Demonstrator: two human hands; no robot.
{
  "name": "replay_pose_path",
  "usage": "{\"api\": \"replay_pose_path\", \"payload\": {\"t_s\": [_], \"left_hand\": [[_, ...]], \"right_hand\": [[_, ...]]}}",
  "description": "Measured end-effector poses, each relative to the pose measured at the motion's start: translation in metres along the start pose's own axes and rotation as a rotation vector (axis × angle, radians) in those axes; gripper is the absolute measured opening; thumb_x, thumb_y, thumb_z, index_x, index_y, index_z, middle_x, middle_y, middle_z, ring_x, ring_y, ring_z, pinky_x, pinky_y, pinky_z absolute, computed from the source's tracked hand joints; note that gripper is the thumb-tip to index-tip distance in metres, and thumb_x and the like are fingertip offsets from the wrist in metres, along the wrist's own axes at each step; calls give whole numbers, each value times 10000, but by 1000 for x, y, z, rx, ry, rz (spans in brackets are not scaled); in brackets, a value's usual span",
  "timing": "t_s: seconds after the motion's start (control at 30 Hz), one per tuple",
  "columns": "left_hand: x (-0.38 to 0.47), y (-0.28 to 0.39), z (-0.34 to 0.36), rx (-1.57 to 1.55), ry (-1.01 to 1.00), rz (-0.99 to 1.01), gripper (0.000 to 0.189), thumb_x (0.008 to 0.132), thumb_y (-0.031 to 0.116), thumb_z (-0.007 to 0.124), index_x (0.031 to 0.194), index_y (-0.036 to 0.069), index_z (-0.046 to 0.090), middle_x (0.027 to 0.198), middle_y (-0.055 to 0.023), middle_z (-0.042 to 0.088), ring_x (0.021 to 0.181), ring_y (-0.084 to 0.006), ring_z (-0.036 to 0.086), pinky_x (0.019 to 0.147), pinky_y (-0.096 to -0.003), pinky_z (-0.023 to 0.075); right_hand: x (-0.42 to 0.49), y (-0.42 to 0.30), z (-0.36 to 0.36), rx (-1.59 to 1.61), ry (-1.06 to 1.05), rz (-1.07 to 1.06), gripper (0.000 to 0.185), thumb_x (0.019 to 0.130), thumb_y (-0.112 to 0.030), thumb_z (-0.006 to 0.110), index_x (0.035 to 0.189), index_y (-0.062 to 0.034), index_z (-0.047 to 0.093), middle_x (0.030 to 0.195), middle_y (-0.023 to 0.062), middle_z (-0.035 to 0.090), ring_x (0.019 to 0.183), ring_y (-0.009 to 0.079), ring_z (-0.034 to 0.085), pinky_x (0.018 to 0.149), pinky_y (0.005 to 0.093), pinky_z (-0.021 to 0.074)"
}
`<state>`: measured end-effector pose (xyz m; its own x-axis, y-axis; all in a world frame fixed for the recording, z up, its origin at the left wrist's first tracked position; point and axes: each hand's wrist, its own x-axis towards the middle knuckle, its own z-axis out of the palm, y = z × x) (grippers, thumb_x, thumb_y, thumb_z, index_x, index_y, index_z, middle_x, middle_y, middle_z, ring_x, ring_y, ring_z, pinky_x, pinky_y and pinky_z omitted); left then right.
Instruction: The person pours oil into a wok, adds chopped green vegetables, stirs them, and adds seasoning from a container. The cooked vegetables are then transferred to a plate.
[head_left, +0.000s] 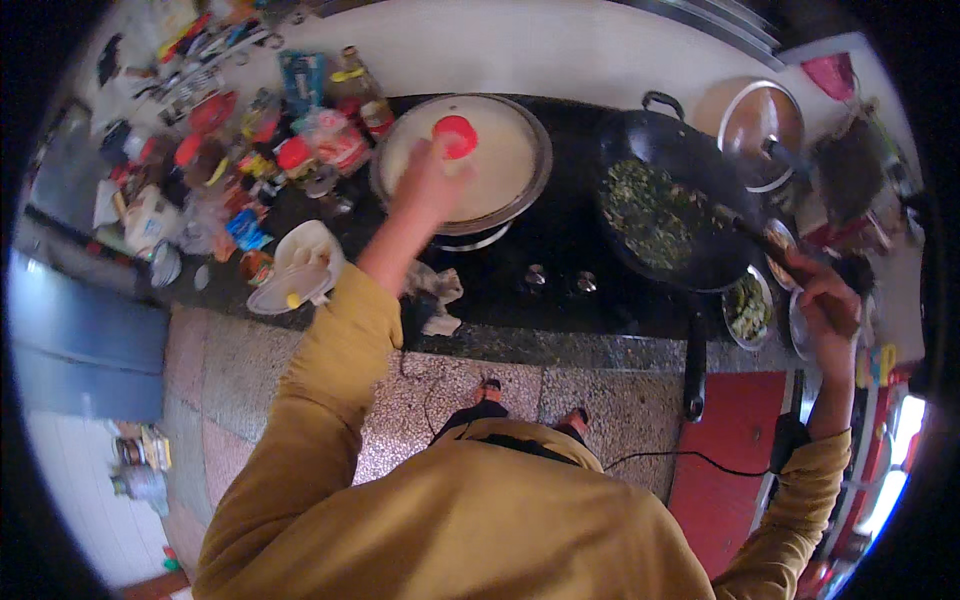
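My left hand (435, 180), blurred, holds a small red round cup or lid (455, 137) over a wide pan (510, 165) whose surface is pale; whether that is a flat cover or liquid I cannot tell. My right hand (831, 300) grips the handle of a spatula or ladle (761, 236) that reaches into a black wok (682, 142). Chopped greens mixed with paler bits (652, 214) lie in the wok. The wok's long black handle (696, 367) points towards me over the counter's front edge.
Jars, bottles and bags crowd the left counter, with an open white container (307, 251) nearer. A cloth (439, 300) lies by the stove knobs (561, 279). A plate of greens (748, 311) stands right of the wok; a glass lid (761, 135) leans behind. A cord (697, 453) hangs low right.
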<state>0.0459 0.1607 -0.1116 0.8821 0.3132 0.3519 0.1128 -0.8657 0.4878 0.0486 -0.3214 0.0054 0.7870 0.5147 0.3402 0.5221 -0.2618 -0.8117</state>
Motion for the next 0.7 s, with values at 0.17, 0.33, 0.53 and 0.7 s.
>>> {"api": "replay_pose_path", "payload": {"t_s": [0.17,0.33,0.53,0.7], "left_hand": [[60,-30,14,103,-50,-9,743,656,530,689,1230,112,469,1184,-196,476,1103,-333,474,909,-414,407],[72,-39,32,135,-102,48,659,683,508,671,1174,97,515,1152,-198,486,1036,-343,515,868,-406,434],[87,-47,33,205,-81,101,573,706,469,646,1134,103,539,1133,-196,491,999,-337,537,849,-405,449],[100,-30,-1,250,29,43,539,720,484,615,1108,112,566,1081,-187,536,979,-331,548,841,-389,454]], "right_hand": [[-29,-17,11,199,592,207,52,797,-5,516,809,-42,482,1149,196,535,1053,263,533,921,357,437],[-63,27,6,269,856,286,97,845,-69,543,927,-32,509,1140,177,540,1022,233,547,825,309,510],[-134,90,-11,681,1159,291,221,894,-175,500,1004,16,508,1085,184,561,996,329,564,840,364,520],[-170,136,-11,866,1101,294,246,894,-167,485,993,57,502,1085,200,557,1026,366,544,857,357,515]]}}
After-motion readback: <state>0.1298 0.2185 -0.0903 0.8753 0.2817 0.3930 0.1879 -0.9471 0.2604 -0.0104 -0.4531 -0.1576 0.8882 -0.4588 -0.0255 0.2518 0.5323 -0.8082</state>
